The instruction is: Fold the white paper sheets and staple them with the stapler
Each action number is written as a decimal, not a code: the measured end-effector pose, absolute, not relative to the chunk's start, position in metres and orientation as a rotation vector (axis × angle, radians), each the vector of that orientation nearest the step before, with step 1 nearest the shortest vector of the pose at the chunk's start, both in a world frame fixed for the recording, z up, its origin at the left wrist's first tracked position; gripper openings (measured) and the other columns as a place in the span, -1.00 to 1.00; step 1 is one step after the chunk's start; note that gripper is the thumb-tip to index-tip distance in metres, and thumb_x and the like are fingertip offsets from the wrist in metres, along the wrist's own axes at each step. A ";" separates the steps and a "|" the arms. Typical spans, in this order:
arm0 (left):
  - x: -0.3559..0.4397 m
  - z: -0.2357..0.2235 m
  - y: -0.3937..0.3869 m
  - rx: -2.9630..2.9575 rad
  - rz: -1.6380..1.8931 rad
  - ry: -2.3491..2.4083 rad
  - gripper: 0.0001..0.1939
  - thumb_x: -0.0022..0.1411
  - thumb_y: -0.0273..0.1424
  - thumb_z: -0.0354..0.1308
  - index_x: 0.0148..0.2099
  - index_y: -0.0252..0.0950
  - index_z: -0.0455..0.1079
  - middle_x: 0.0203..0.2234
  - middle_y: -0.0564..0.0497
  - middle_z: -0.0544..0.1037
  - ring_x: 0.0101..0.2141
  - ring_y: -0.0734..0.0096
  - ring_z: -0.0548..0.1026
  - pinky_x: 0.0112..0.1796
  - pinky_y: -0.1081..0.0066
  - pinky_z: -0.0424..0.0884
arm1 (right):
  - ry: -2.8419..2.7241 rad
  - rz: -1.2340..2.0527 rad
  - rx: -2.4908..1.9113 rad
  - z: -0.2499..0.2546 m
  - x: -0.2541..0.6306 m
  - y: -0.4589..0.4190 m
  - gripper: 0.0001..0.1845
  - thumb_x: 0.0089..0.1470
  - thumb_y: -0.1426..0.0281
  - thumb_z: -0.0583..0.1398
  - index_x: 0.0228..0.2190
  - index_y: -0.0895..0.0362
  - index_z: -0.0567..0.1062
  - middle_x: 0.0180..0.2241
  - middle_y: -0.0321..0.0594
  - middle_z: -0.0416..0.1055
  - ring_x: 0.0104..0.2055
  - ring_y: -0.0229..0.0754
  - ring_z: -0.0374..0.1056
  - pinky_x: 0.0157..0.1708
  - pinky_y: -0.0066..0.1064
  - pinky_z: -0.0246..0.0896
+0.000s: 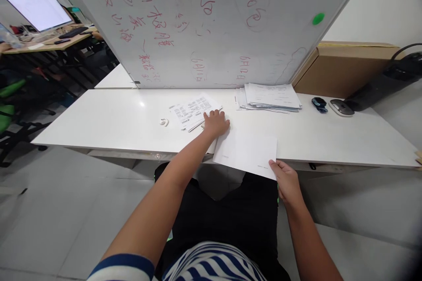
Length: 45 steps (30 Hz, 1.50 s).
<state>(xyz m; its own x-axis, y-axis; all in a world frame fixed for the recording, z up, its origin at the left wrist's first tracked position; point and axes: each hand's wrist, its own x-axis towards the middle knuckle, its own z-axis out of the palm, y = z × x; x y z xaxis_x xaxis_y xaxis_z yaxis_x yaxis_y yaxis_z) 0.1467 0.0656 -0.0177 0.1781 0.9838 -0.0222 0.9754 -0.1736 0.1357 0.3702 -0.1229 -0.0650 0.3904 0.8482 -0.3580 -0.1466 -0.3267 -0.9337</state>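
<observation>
A white sheet of paper hangs partly over the desk's front edge above my lap. My right hand pinches its near right corner between thumb and fingers. Only faint small print shows along the sheet's near edge. My left hand lies palm down on the desk with its fingers apart, at the right edge of some printed papers and just beyond the far left of the white sheet. What lies beneath that palm is hidden.
A thick stack of papers stands against the whiteboard. A small white object lies at left. On the right are a watch, a mouse, a black bottle and a cardboard box.
</observation>
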 end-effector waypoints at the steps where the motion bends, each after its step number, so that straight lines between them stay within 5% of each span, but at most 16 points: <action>1: 0.147 -0.018 0.066 2.316 0.107 1.936 -0.51 0.29 -0.11 -0.21 0.15 -0.23 0.18 0.14 -0.17 0.24 0.16 0.02 0.10 0.16 -0.13 -0.15 | -0.644 1.165 -1.575 -0.065 0.370 -0.124 -0.57 -0.20 0.10 0.35 -0.35 0.15 0.53 -0.42 -0.24 0.53 -0.43 -0.17 0.41 -0.45 -0.43 0.30; 34: 0.147 -0.018 0.064 2.301 0.126 1.943 -0.52 0.30 -0.11 -0.21 0.13 -0.23 0.20 0.12 -0.17 0.26 0.13 0.04 0.14 0.15 -0.11 -0.12 | -0.594 1.249 -1.511 -0.056 0.351 -0.143 -0.65 -0.15 0.14 0.34 -0.39 0.13 0.49 -0.47 -0.30 0.50 -0.43 -0.23 0.39 -0.36 -0.44 0.30; 39: 0.144 -0.007 0.067 2.242 0.152 1.906 -0.49 0.30 -0.03 -0.21 0.08 -0.23 0.26 0.13 -0.15 0.27 0.14 0.03 0.16 0.11 -0.02 0.03 | -0.659 1.208 -1.499 -0.056 0.352 -0.142 -0.61 -0.16 0.10 0.33 -0.38 0.15 0.48 -0.46 -0.26 0.51 -0.42 -0.18 0.41 -0.35 -0.40 0.31; 42: 0.139 0.015 0.068 2.120 0.398 1.775 -0.53 0.35 -0.06 -0.27 -0.05 -0.20 0.35 -0.01 -0.08 0.43 0.01 0.16 0.35 -0.01 0.16 0.25 | -0.773 1.133 -1.552 -0.055 0.357 -0.140 -0.57 -0.14 0.06 0.30 -0.37 0.16 0.49 -0.44 -0.22 0.52 -0.38 -0.13 0.42 -0.35 -0.36 0.30; 45: 0.134 0.032 0.054 2.120 0.997 1.597 -0.55 0.41 -0.16 -0.32 -0.09 -0.22 0.36 -0.14 -0.05 0.50 -0.12 0.31 0.44 -0.12 0.32 0.32 | -0.836 1.030 -1.579 -0.056 0.366 -0.141 -0.53 -0.14 0.01 0.27 -0.37 0.17 0.51 -0.44 -0.20 0.52 -0.35 -0.08 0.43 -0.37 -0.34 0.30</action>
<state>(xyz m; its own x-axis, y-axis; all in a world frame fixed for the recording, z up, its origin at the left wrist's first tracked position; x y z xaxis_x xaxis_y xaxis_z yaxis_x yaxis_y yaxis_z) 0.1339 0.0544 0.0324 0.1388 0.9287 0.3439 0.7165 -0.3338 0.6125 0.3660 -0.1410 -0.0564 0.3914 0.8970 -0.2054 0.0164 -0.2300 -0.9731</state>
